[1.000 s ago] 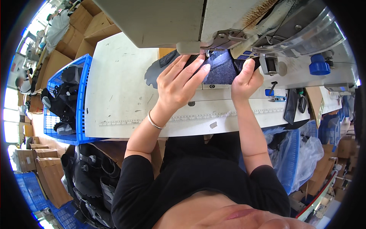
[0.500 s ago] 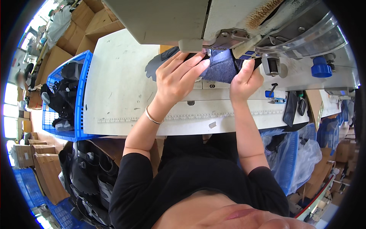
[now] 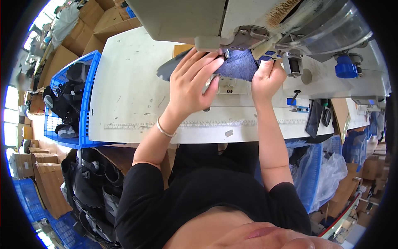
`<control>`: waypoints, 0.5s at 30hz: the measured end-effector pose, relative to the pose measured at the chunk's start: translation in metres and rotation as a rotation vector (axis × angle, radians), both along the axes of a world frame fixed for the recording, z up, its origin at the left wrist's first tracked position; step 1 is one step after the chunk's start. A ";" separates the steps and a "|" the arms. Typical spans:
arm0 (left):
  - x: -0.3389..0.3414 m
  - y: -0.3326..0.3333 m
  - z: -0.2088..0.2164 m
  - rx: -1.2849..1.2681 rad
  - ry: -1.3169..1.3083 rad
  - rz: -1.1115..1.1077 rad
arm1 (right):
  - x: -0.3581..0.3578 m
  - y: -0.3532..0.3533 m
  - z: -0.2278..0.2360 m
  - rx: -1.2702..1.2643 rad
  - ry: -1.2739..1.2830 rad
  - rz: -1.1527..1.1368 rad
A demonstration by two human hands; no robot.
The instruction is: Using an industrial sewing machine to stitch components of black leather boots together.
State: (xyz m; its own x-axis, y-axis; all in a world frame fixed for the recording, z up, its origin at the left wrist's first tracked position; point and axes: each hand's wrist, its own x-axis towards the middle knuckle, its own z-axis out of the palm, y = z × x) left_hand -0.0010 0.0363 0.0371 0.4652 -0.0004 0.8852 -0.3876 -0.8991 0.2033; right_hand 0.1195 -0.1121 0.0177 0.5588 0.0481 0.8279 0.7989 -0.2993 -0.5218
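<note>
A fabric piece [image 3: 241,67], denim blue on the right with a smooth dark grey end on the left, lies under the head of a sewing machine [image 3: 244,37]. On its grey part rests my left hand [image 3: 191,83], fingers stretched out flat and thumb spread away, close to the presser foot [image 3: 226,53]. My right hand [image 3: 268,81] is closed, pinching the blue end at its right edge. The machine head hides the far side of the piece, and the left fingertips are partly covered.
A white worktable [image 3: 128,91] carries a printed ruler strip along its near side. Small blue-handled tools [image 3: 299,108] and a black phone-like object [image 3: 314,119] lie at right. Left of the table stands a blue crate [image 3: 90,99] of dark shoe parts; black pieces [image 3: 89,182] hang below.
My left thumb has moved off the fabric, away from the fingers. The piece has turned slightly, showing a smoother grey end. My right hand keeps its pinch.
</note>
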 end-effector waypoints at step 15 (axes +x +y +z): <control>0.009 -0.008 -0.001 -2.001 0.098 -0.675 | 0.005 0.005 -0.003 0.108 -0.033 0.069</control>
